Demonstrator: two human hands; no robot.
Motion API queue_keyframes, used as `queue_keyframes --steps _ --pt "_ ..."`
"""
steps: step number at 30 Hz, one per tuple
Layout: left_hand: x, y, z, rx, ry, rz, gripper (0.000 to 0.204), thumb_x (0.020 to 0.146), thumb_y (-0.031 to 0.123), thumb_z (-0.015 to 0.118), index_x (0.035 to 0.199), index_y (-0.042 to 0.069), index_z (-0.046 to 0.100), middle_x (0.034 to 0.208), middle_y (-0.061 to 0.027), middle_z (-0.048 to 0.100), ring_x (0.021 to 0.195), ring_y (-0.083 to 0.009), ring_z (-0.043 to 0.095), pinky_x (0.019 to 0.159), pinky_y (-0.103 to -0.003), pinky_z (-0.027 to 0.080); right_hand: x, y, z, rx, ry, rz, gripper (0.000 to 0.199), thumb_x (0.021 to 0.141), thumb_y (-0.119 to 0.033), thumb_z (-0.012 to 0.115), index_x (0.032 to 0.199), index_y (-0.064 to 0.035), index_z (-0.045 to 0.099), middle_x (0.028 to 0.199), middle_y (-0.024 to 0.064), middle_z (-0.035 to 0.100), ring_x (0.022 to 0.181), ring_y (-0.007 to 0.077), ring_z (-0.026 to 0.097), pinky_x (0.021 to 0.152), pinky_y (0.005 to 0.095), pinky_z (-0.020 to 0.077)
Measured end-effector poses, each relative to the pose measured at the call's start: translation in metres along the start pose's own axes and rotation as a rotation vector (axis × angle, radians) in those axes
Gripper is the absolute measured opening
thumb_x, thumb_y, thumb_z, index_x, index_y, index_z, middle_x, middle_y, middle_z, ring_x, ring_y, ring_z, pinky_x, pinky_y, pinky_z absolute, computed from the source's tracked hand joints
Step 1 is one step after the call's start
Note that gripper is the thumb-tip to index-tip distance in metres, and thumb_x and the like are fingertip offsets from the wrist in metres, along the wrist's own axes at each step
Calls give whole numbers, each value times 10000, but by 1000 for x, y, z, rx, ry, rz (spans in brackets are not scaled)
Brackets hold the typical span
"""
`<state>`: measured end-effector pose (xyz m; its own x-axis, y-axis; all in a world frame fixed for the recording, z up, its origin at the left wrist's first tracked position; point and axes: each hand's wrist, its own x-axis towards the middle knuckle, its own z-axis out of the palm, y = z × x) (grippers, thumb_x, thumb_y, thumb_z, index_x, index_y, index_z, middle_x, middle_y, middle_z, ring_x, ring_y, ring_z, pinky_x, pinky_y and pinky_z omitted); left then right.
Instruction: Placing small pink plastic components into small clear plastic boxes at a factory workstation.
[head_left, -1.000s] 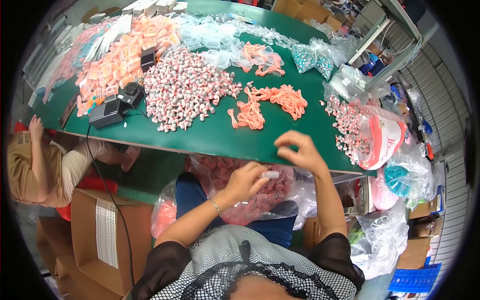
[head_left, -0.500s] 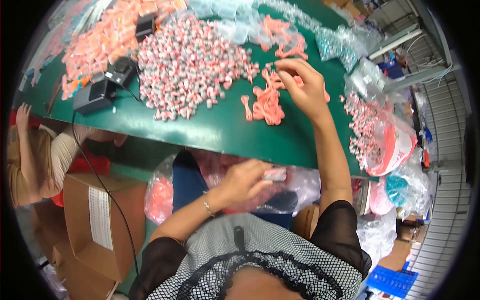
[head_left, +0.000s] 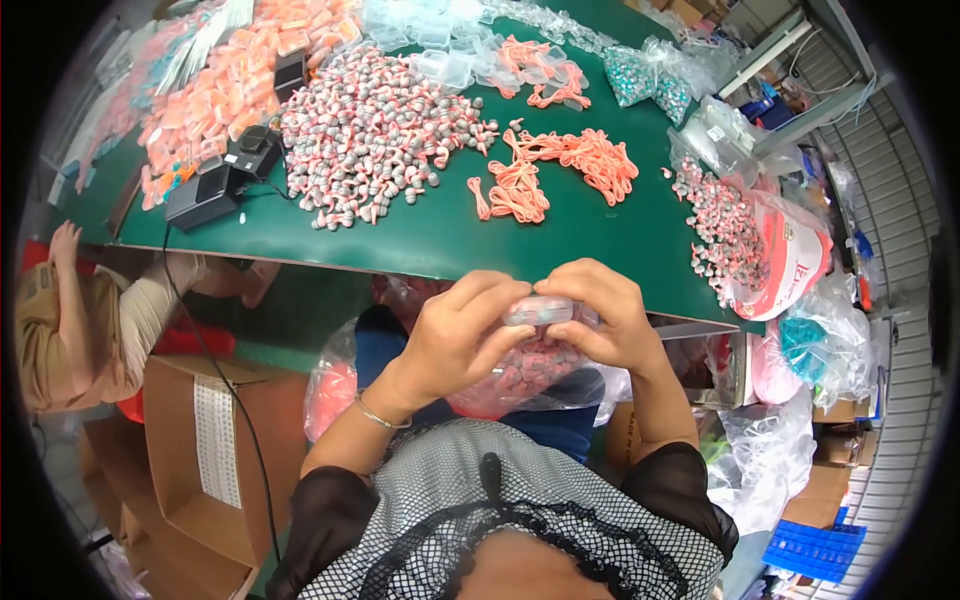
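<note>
Left hand (head_left: 455, 335) and right hand (head_left: 612, 318) both grasp a small clear case (head_left: 538, 311) between fingertips and thumbs. Probably light, stiff plastic, slightly slick; hold by opposite ends. Flat, see-through, rounded; contents too small to tell. Just beyond hands: green table (head_left: 430, 246), then orange cord bundles (head_left: 592, 166).

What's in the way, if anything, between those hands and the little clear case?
Nothing visible: the left hand and the right hand both hold the clear case. The orange cords lie beyond, on the green table.
</note>
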<state>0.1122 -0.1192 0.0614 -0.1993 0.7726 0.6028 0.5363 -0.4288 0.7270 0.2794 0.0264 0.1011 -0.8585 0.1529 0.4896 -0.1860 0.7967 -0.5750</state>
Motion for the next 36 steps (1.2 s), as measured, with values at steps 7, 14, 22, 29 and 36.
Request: queue_keyframes --steps 7,14,22,29,36 --pt "3 2 -3 22 -2 126 316 797 109 753 1062 -19 637 979 -162 643 763 -301 665 675 -363 557 -6 -13 11 -55 84 -14 292 789 -113 755 1036 8 653 971 156 666 800 295 652 687 375 532" --pt "3 -9 13 -51 99 28 379 796 114 761 1131 -5 631 1060 -190 636 916 -319 663 768 -373 554 -11 2 19 -72 194 56 400 780 -162 782 1119 3 649 1052 169 653 941 307 653 806 370 539" --pt "1 -11 17 -68 77 10 355 789 110 762 1100 -16 644 1045 -183 653 890 -308 671 748 -360 554 -20 8 23 -74 227 50 381 776 -149 783 1103 1 657 1045 155 661 933 301 659 804 368 544" --pt "3 -10 24 -114 76 30 234 812 88 733 1016 -9 676 939 -139 669 753 -239 656 648 -309 529 -21 1 19 -132 227 41 261 822 -166 745 1014 -5 670 953 148 679 845 297 668 723 360 540" --pt "16 -40 48 -108 82 40 367 801 68 730 1146 0 627 1141 -179 647 1051 -304 644 874 -375 521 -30 30 19 -221 315 67 371 764 -66 758 1112 -16 641 1105 160 647 1007 319 648 850 381 536"
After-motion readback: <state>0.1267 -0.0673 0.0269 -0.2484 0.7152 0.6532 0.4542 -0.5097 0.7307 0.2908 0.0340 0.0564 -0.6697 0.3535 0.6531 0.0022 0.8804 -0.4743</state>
